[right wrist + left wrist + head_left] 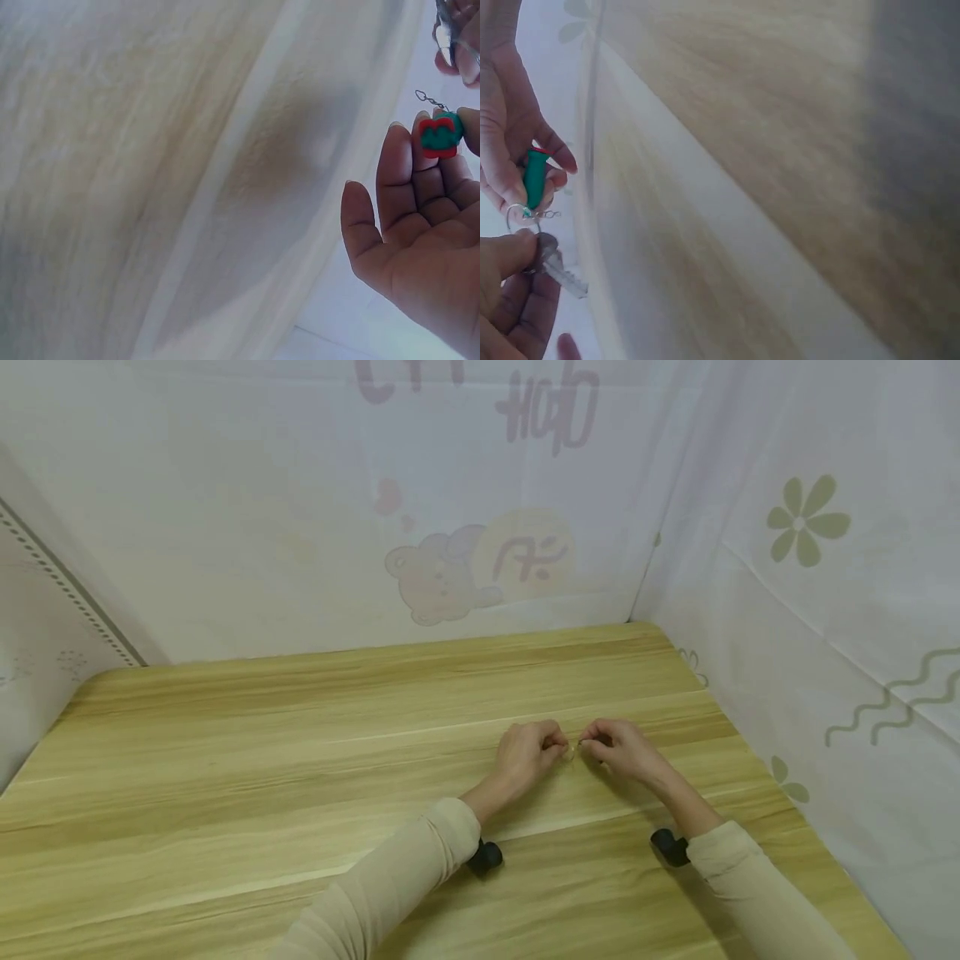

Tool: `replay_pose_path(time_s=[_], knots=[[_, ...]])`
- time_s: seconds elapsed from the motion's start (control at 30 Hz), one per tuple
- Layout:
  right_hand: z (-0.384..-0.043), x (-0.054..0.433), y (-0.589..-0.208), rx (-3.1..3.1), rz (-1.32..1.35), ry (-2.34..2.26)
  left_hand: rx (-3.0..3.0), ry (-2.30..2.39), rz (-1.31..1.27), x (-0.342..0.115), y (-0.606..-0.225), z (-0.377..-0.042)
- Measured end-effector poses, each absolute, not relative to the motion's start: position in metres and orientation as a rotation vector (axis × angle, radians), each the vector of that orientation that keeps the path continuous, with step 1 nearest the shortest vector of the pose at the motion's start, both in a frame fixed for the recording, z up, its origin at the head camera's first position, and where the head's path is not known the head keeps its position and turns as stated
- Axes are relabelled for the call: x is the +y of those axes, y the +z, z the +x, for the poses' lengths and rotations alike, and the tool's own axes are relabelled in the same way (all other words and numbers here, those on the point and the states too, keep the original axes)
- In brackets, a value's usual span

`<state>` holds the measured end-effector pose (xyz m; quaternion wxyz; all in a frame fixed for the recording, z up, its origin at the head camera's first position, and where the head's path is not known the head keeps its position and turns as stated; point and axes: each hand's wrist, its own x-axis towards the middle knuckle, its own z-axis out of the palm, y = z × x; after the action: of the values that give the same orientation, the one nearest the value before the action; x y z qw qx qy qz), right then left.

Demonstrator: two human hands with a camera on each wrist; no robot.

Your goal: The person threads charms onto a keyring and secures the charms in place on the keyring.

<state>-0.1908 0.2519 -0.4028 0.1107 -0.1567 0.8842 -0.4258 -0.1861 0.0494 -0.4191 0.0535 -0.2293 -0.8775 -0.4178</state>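
Note:
Close together over the right part of the table, my two hands face each other. My left hand (527, 753) pinches a silver key (565, 276) by its head, the blade pointing away from the fingers. A thin metal key ring (510, 217) rises from the key toward my right hand (621, 750). That hand pinches a small green charm (441, 136) with a red end between thumb and fingers. From the charm hangs a short twisted chain (430, 99), its loose end toward the key. In the left wrist view the chain overlaps the ring.
The wood-grain table (247, 777) reaches back to a pale printed cloth (262, 527). A second cloth wall (825, 627) runs along the table's right edge, near the right forearm. Black wrist devices (486, 858) sit below both sleeve cuffs.

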Motion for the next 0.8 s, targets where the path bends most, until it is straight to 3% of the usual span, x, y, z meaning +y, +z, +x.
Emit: replay_pose_path(time_s=[0.8], knots=[[-0.181,0.254,-0.39,2.412,-0.38,-1.433,-2.411,-1.278,-0.789,0.058,-0.421,-0.181]])
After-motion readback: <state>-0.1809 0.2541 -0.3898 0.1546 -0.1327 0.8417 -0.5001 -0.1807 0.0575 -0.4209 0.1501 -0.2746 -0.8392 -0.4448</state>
